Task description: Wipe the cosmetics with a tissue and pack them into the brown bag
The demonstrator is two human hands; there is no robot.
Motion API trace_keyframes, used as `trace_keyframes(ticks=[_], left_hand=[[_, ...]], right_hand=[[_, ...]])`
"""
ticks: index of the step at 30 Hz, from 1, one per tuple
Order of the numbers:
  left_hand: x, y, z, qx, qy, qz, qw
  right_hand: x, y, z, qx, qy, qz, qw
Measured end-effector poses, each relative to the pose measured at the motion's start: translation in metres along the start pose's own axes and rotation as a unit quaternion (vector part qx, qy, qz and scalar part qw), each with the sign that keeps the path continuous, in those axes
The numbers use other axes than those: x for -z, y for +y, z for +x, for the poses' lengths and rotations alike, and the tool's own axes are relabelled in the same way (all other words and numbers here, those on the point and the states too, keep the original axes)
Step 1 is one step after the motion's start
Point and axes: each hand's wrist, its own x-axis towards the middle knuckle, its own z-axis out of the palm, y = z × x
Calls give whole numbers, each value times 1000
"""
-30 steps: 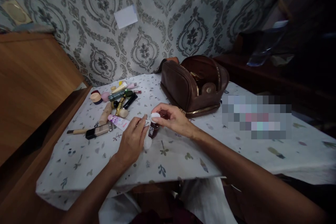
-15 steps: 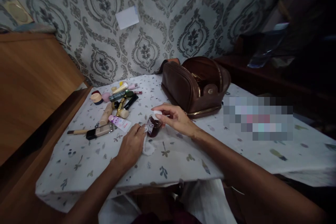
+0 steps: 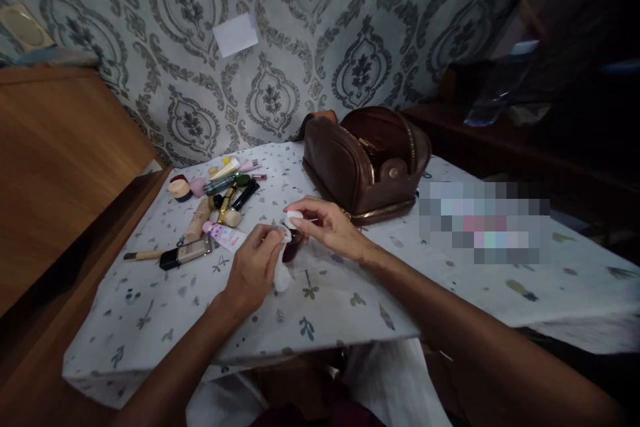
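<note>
The dark bottle (image 3: 290, 253) was over the middle of the counter (image 3: 340, 310); whether its base touched could not be told. The right hand (image 3: 333, 230) pinched its white cap (image 3: 294, 217), while the left hand (image 3: 254, 268) gripped a white cloth (image 3: 283, 279) up against it. Doing this well seemed to call for a firm hold on the cap and gentle pressure with the cloth. A printed tube (image 3: 223, 235) lay just beside the left hand and a brown bag (image 3: 334, 177) stood behind the right, so moving seemed easiest toward the front edge (image 3: 350, 339).
</note>
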Motion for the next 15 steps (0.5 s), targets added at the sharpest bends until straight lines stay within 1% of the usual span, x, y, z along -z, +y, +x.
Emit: trace_keyframes(ticks=[5,8,9,11,13,15], left_hand=[[-1,-16,-26,30,-91,38,995],[2,-20,-33,44,-124,52,990],[4,-20,-33,46,-124,47,990],[6,-18,-29,46,-101,25,994],[9,-13,-21,38,-59,1,998],[11,-6,-10,16,-15,-13,1000]], right_hand=[[-1,-1,0,-4,-1,-3,1000],[-3,-2,0,8,7,-19,1000],[-4,-2,0,10,11,-21,1000],[-5,-1,-1,-1,12,-11,1000],[-6,1,-2,-23,8,4,1000],[-7,3,-2,-31,10,6,999]])
